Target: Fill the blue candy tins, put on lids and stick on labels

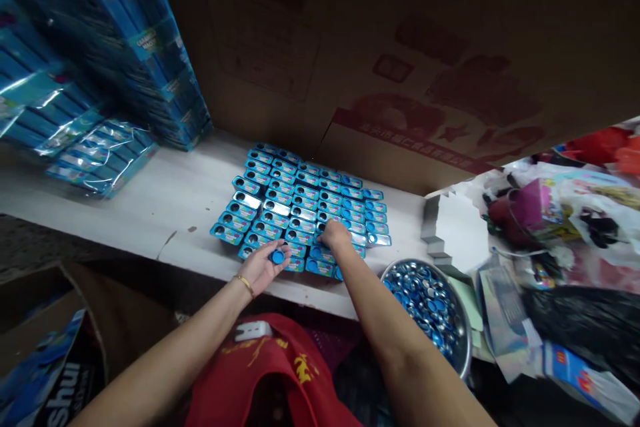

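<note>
The left hand [265, 265] is turned palm up, its fingers loosely spread and half curled, with a round blue cap [277, 256] lying in it at the front edge of the rows. The right hand [335, 235] points down, its fingers bent and bunched against the small boxes [283, 187]; its fingertips are hidden, so I cannot tell whether they grip anything. The boxes stand packed in slanting rows on the pale, smooth, stained worktop [195, 180]: glossy, blue-edged oblong tops with printed labels. Many on the left show dark round openings, while several on the right bear blue discs. Beside the right forearm, a shiny round metal bowl [467, 347] holds a heap of blue and silvery caps [425, 300]. Behind the rows rises a matt brown carton [300, 100] with red print; on the left are blue packs [167, 90] in glossy clear film.
</note>
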Demonstrator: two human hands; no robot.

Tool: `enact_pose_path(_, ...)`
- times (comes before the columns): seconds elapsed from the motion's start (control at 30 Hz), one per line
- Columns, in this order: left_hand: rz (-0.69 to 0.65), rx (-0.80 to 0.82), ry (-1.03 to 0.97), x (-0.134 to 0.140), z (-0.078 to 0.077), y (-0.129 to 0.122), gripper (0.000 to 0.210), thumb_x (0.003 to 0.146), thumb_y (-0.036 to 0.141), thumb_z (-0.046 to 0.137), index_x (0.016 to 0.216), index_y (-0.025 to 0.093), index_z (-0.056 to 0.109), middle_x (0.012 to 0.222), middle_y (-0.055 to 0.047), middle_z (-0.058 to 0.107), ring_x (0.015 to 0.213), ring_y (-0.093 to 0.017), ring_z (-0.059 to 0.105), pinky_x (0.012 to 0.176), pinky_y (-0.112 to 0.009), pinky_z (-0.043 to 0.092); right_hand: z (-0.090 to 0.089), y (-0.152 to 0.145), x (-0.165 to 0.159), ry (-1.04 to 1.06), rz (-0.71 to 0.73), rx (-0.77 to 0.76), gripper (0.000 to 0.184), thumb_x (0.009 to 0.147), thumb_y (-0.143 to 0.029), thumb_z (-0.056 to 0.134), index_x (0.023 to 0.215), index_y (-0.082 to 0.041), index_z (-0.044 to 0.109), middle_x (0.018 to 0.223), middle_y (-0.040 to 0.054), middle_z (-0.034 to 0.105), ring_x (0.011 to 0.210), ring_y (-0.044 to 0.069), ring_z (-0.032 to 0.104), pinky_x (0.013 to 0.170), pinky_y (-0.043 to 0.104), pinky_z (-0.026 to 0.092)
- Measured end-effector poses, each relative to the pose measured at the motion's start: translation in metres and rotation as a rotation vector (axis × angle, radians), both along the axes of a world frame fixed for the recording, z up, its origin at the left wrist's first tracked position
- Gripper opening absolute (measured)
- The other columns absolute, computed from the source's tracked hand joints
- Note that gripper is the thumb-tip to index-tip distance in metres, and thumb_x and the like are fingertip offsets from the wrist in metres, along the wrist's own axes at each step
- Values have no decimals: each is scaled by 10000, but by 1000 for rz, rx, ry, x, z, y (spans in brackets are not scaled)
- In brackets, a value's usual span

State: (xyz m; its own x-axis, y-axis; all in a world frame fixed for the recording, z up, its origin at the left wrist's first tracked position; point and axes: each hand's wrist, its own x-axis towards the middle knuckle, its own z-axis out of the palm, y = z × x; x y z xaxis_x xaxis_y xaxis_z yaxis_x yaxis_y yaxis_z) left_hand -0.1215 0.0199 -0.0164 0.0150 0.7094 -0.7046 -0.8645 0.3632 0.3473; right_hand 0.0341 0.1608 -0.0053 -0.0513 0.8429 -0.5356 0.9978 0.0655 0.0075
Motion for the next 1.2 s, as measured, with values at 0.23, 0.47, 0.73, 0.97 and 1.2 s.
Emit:
enact_pose_path(0.23, 4, 17, -70, 11, 0, 14, 155, 746, 56, 463, 860, 82, 565, 817, -107, 616, 705, -137, 600, 659, -264, 494, 15, -80, -20, 510, 239, 283, 234, 798, -249, 446, 1007, -245, 550, 992, 42, 562, 867, 150, 545, 712, 230, 387)
enact_pose_path(0.47, -20, -9, -78, 15, 3, 28, 137, 765, 85, 445, 866, 95, 537, 832, -120, 619, 787, -179, 610, 723, -316, 489, 7, -61, -12, 683, 143, 232, 264, 807, -189, 395, 967, -207, 604, 896, 21, 612, 843, 119, 552, 740, 194, 390)
enact_pose_path(0.73, 15, -33, -12, -12, 7, 17, 145, 756, 98, 478, 891, 97, 531, 900, -156, 613, 874, -207, 600, 778, -334, 478, 0, 15, 0, 96, 98, 112, 231, 751, -239, 506, 933, -139, 606, 928, 128, 620, 896, 206, 564, 729, 256, 388)
enact_pose_path(0.97, -25, -13, -48, -15, 7, 20, 211, 742, 176, 529, 942, 111, 532, 987, -149, 600, 938, -213, 573, 805, -332, 462, -9, 39, -19, -42, 105, -24, 440, 567, -202, 690, 983, -129, 566, 986, 144, 598, 908, 245, 565, 699, 282, 421)
enact_pose_path(1.2, -69, 13, -136, -18, 17, 29, 384, 775, 415, 457, 975, 95, 531, 1033, -166, 576, 937, -212, 566, 795, -325, 453, 14, 13, -16, 29, 154, 79, 412, 689, -244, 611, 1081, -180, 503, 1001, 97, 585, 923, 206, 551, 747, 276, 398)
